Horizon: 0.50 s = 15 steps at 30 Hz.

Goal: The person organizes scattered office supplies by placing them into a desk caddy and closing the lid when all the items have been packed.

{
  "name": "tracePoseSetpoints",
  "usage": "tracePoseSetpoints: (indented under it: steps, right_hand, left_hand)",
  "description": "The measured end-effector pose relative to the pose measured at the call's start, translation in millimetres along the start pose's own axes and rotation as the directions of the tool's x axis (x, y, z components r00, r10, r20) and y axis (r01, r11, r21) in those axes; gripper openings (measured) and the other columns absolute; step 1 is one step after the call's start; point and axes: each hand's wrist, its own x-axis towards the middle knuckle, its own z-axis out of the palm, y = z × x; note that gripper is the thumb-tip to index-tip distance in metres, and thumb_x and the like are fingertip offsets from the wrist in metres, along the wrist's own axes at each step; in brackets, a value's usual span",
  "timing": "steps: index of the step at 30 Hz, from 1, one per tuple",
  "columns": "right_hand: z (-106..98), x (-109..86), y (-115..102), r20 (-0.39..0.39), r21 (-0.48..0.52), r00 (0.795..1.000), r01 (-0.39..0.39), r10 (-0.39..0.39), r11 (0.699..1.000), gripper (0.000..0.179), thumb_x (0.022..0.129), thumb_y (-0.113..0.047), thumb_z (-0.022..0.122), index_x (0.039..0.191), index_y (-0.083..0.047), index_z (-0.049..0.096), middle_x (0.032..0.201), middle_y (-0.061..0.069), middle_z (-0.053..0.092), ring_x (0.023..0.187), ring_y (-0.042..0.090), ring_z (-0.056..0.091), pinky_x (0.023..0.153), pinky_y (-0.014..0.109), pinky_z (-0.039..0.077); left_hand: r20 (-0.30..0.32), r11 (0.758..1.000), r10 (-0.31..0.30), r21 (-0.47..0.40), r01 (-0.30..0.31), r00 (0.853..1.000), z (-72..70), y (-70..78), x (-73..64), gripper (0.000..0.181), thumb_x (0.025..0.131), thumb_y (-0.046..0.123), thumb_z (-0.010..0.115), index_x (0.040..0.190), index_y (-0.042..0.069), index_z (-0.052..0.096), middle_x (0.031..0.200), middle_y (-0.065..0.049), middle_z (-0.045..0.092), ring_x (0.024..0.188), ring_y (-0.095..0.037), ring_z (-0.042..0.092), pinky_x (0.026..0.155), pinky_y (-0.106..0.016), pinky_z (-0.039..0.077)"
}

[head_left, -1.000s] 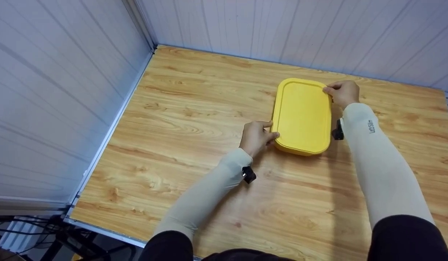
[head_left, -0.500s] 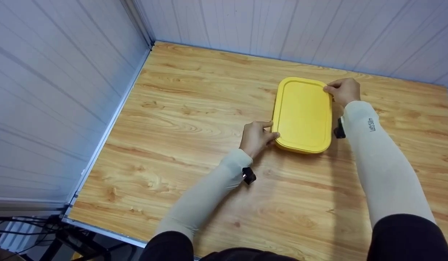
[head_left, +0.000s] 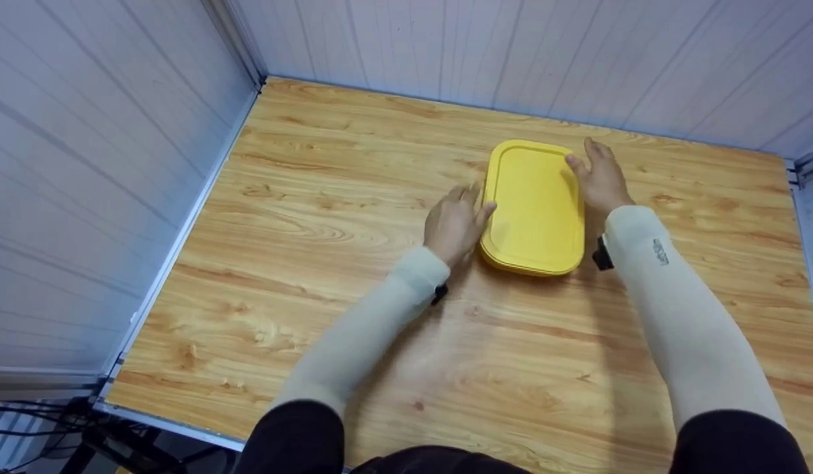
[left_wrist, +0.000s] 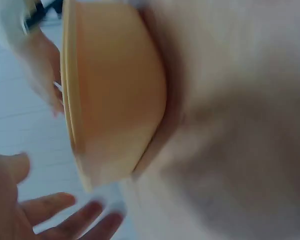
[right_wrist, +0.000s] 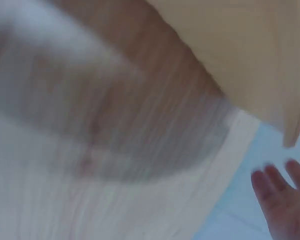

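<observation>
A yellow lidded plastic box (head_left: 536, 207) stands on the wooden table, its lid (head_left: 541, 191) on top and its long sides running away from me. Beside its left side is my left hand (head_left: 452, 227), fingers spread and the thumb near the lid's edge. My right hand (head_left: 602, 176) is at the far right corner, fingers extended, with the thumb by the rim. In the left wrist view the box's side wall (left_wrist: 115, 95) shows, and the fingers are apart from it. The right wrist view, blurred, has the fingers below the rim with a gap.
The wood-grain table (head_left: 301, 263) meets a white panel wall (head_left: 406, 52) at the back and another panel wall (head_left: 103, 164) on the left. Dark cables and a stand (head_left: 110, 441) are beyond the table's front left corner.
Both hands have let go of the yellow box's rim and their fingers have straightened. The left hand has moved farther up along the box's side. The view has shifted slightly.
</observation>
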Motion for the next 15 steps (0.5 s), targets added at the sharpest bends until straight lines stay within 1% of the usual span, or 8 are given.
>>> tracePoseSetpoints:
  steps: [1,2,4,6,7,9,12,15]
  right_hand:
    - [4,-2.7,0,0.005,-0.024,0.999,0.035,-0.035,0.999,0.069,0.092,-0.052,0.026,0.144,-0.018,-0.004,0.149,0.009,-0.001,0.133,0.029,0.004,0.106,0.047,0.007]
    - [9,-4.9,1,0.012,-0.043,0.998,0.060,-0.060,0.997,0.069,0.092,-0.052,0.025,0.143,-0.019,-0.007,0.149,0.006,-0.006,0.133,0.028,-0.002,0.106,0.046,0.002]
    - [19,-9.0,3,0.018,-0.087,0.994,0.110,-0.109,0.990,0.067,0.094,-0.050,0.023,0.143,-0.018,-0.009,0.148,0.004,-0.009,0.133,0.026,-0.007,0.106,0.044,-0.003]
    - [29,-11.9,6,0.016,-0.119,0.990,0.139,-0.138,0.983,0.066,0.095,-0.048,0.023,0.143,-0.017,-0.009,0.148,0.003,-0.010,0.133,0.025,-0.007,0.106,0.042,-0.002]
    - [33,-13.0,8,0.005,-0.127,0.989,0.150,-0.151,0.980,0.065,0.095,-0.047,0.023,0.143,-0.016,-0.008,0.148,0.004,-0.009,0.134,0.024,-0.005,0.107,0.042,-0.001]
    - [40,-14.6,12,-0.024,-0.123,0.987,0.157,-0.162,0.980,0.063,0.095,-0.045,0.024,0.144,-0.016,-0.005,0.149,0.003,-0.007,0.134,0.021,-0.003,0.107,0.040,0.001]
    - [42,-13.1,15,-0.083,-0.096,0.981,0.167,-0.175,0.981,0.062,0.095,-0.046,0.025,0.144,-0.018,-0.001,0.149,0.001,-0.003,0.134,0.018,-0.002,0.108,0.038,0.002]
    - [36,-11.0,17,-0.141,-0.099,0.974,0.165,-0.178,0.981,0.061,0.095,-0.047,0.023,0.144,-0.019,0.001,0.149,-0.001,-0.002,0.134,0.018,-0.003,0.107,0.036,-0.001]
  left_hand:
    - [0.011,0.997,0.022,0.075,-0.022,1.000,2.9,1.7,11.3,0.061,0.092,0.051,0.035,0.141,0.015,0.032,0.138,-0.003,0.038,0.122,-0.019,0.038,0.100,-0.031,0.031]
    - [0.029,0.990,0.046,0.134,-0.050,0.999,6.7,3.5,22.8,0.064,0.092,0.053,0.029,0.143,0.014,0.023,0.145,-0.003,0.025,0.129,-0.019,0.026,0.105,-0.032,0.021]
    - [0.084,0.973,0.075,0.213,-0.092,0.994,16.8,5.9,43.9,0.067,0.093,0.054,0.021,0.145,0.013,0.008,0.149,-0.001,0.006,0.134,-0.018,0.006,0.108,-0.033,0.007]
    - [0.140,0.960,0.072,0.258,-0.107,0.987,28.3,6.4,58.5,0.069,0.092,0.055,0.015,0.145,0.015,-0.003,0.149,0.002,-0.006,0.134,-0.017,-0.004,0.108,-0.034,0.000]
    - [0.157,0.957,0.069,0.269,-0.110,0.985,33.0,6.3,62.9,0.069,0.092,0.055,0.012,0.144,0.015,-0.006,0.149,0.003,-0.009,0.134,-0.016,-0.005,0.107,-0.035,-0.001]
    - [0.170,0.954,0.062,0.280,-0.108,0.984,39.5,5.6,67.6,0.068,0.092,0.055,0.011,0.144,0.016,-0.007,0.149,0.003,-0.010,0.134,-0.017,-0.003,0.107,-0.038,-0.002]
    - [0.152,0.952,0.056,0.291,-0.099,0.987,41.9,6.3,71.3,0.067,0.092,0.055,0.010,0.144,0.017,-0.007,0.149,0.005,-0.009,0.135,-0.018,-0.002,0.107,-0.041,-0.004]
    - [0.119,0.946,0.069,0.308,-0.103,0.990,40.8,10.2,76.7,0.069,0.090,0.058,0.005,0.145,0.017,-0.005,0.149,0.004,-0.006,0.134,-0.018,-0.006,0.106,-0.041,-0.007]
